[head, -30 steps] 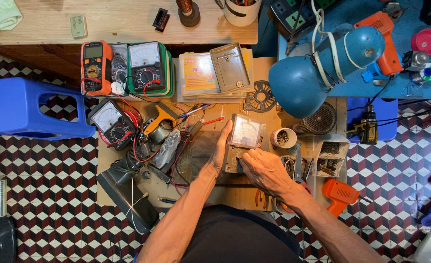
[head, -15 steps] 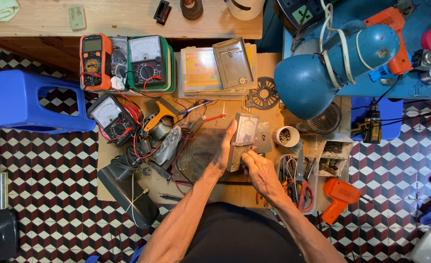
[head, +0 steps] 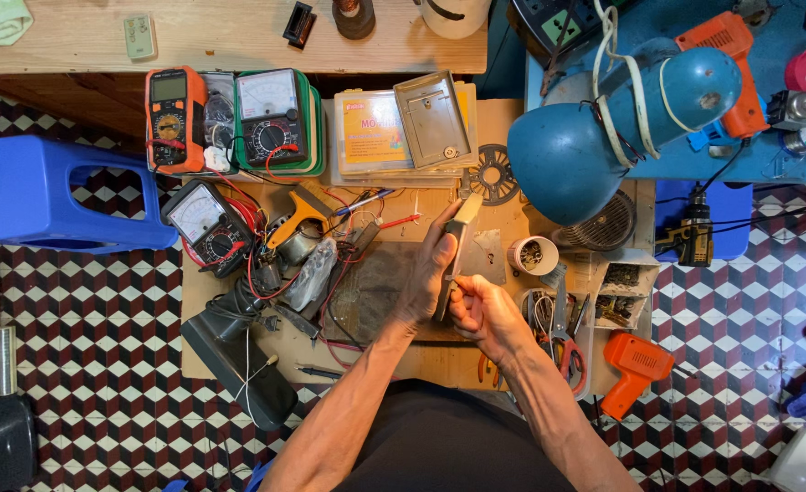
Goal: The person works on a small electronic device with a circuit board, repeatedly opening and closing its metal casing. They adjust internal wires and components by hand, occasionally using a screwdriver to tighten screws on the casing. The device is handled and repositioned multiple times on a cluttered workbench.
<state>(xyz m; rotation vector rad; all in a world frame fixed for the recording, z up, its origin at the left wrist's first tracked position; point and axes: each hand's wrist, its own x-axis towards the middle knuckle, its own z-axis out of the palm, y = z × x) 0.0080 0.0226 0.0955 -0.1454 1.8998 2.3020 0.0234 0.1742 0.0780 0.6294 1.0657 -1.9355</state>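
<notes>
Checkered tile floor (head: 84,364) in dark red, black and white surrounds a low cardboard-covered work board (head: 439,360) at frame centre, seen from above. Its surface is crowded nearly to every edge; the barest patch lies along the lower edge, just in front of the person's torso. A wooden bench (head: 230,36) closes off the upper left of the frame, a blue plastic stool (head: 47,196) the left side, and a blue table (head: 740,155) the upper right.

Held items: the left hand (head: 426,273) and the right hand (head: 480,310) meet at frame centre over the board. Between them they hold a thin, flat, grey metal panel (head: 457,246), turned nearly edge-on to the camera so that its face is hardly visible. The left fingers wrap along its upper left edge; the right hand pinches its lower end between thumb and fingers.

Surroundings: a round blue enamelled lamp shade (head: 567,155) hangs just right of the panel. An orange multimeter (head: 175,118), a green-cased analogue meter (head: 271,118) and a black analogue meter (head: 207,223) sit at upper left amid tangled red and black leads. A small cup of screws (head: 532,256) stands near the hands, and an orange soldering gun (head: 635,364) lies at lower right.
</notes>
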